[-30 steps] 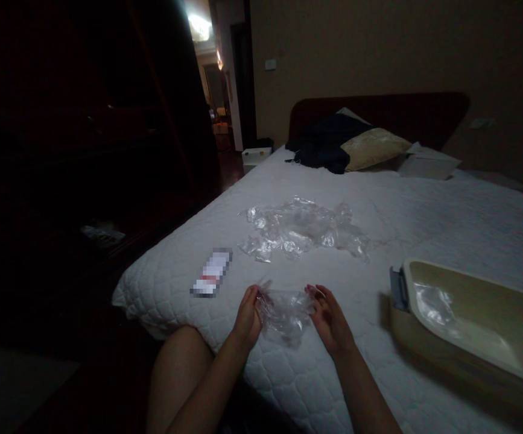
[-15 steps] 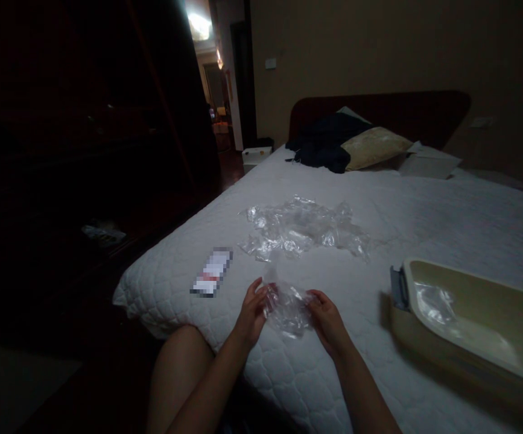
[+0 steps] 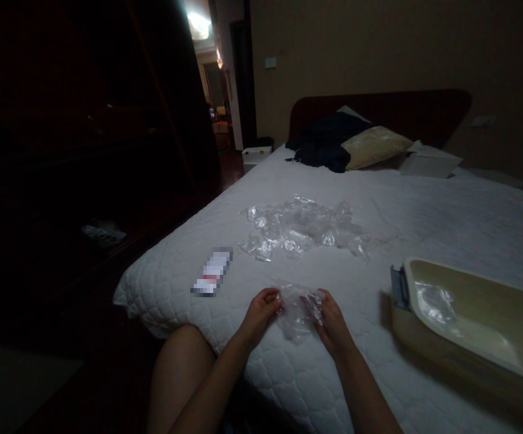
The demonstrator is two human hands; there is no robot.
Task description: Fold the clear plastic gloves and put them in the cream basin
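Observation:
A clear plastic bag (image 3: 296, 313) is stretched between my two hands, just above the near edge of the bed. My left hand (image 3: 261, 310) pinches its left side. On the other side, my right hand (image 3: 331, 319) grips the bag, with some of the film bunched over its fingers. Beyond my hands a loose heap of crumpled clear plastic bags (image 3: 301, 229) lies on the white quilted bedcover (image 3: 189, 241). To the right stands a cream plastic bin (image 3: 460, 355) with a grey latch, and one clear bag (image 3: 435, 304) lies inside it.
A phone-like object (image 3: 212, 272), blurred out, lies left of my hands. Dark cloth (image 3: 324, 141) and a beige pillow (image 3: 376, 147) rest near the headboard (image 3: 406, 111). My knee (image 3: 182, 367) is against the bed's edge. The dark floor is at the left.
My left hand has turned and now pinches the bag from above its left side. The bag has been pulled wider, and my right hand has more film over its fingers. The heap and bin are unchanged.

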